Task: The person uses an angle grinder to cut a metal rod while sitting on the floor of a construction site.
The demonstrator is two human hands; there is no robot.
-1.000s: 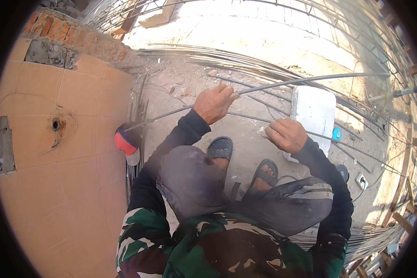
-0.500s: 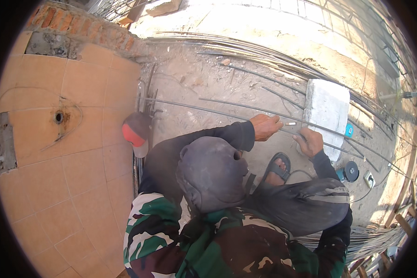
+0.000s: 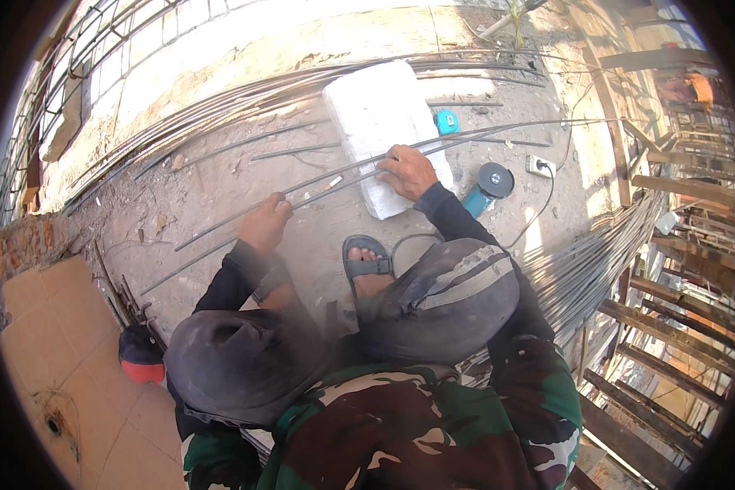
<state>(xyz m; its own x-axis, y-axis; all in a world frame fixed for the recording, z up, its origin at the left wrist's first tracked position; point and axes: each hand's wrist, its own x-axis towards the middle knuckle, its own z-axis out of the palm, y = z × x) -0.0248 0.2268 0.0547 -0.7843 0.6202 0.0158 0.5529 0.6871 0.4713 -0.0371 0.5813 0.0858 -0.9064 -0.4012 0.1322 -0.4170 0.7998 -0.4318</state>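
Two long thin steel reinforcing bars run slantwise in front of me, close together. My left hand (image 3: 265,222) is closed round the nearer steel bar (image 3: 192,265), its fingertips close to the farther steel bar (image 3: 220,226). Over a white block (image 3: 392,106), my right hand (image 3: 408,173) grips the nearer bar with bent fingers; whether it also holds the farther one I cannot tell. Both bars cross the block and reach past it to the right. Between my hands, a small white stick (image 3: 332,181) appears beside the bars.
An angle grinder (image 3: 488,189) lies right of the block, near a white socket (image 3: 539,167) with a cable. A turquoise tape measure (image 3: 447,122) sits behind. More bars (image 3: 245,102) lie beyond, with a bundle (image 3: 600,257) at right. A cap (image 3: 141,355) rests by the tiles (image 3: 49,306).
The view has swung right, so block and grinder now appear farther left. My hands are wider apart along the bar, the left one farther from the block; the right one is now over it.
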